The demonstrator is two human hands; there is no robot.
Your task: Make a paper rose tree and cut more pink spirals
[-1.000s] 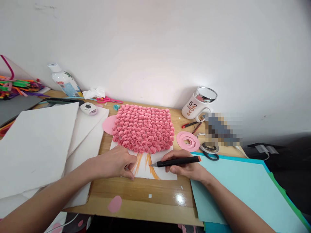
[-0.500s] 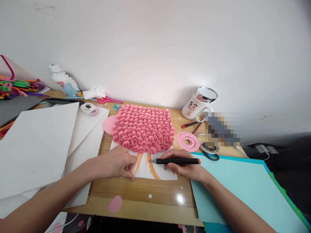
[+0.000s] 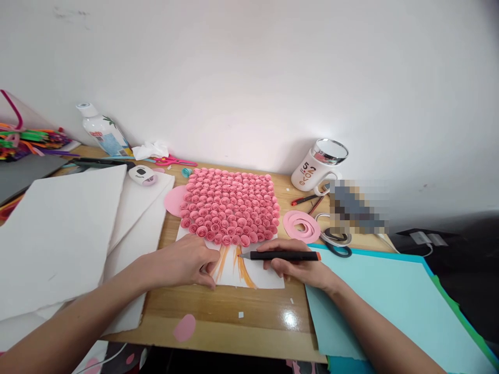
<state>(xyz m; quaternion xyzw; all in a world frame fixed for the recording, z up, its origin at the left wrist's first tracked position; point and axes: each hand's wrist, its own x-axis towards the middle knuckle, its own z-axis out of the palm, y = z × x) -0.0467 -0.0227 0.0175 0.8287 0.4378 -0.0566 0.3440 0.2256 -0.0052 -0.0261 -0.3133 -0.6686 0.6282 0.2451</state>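
In the head view, a white sheet of paper (image 3: 268, 279) lies on the desk, its upper part covered by rows of pink paper roses (image 3: 230, 205). Orange strokes run down from the roses and fan out at the bottom. My right hand (image 3: 294, 262) is closed around a black marker (image 3: 286, 255) with an orange end cap. The marker lies nearly level, its grey-tipped end at the top of the right-hand strokes. My left hand (image 3: 187, 262) rests on the paper's left side with curled fingers, holding the sheet down below the roses.
Pink paper spirals (image 3: 301, 227), black scissors (image 3: 340, 244) and a white mug (image 3: 315, 166) stand to the right. Light-blue paper (image 3: 374, 301) covers the desk's right side. White boards (image 3: 62, 228), pink scissors (image 3: 175, 161) and a bottle (image 3: 103, 130) are on the left.
The marker and my right hand have shifted very slightly upward along the orange strokes. My left hand stays in the same place on the paper.
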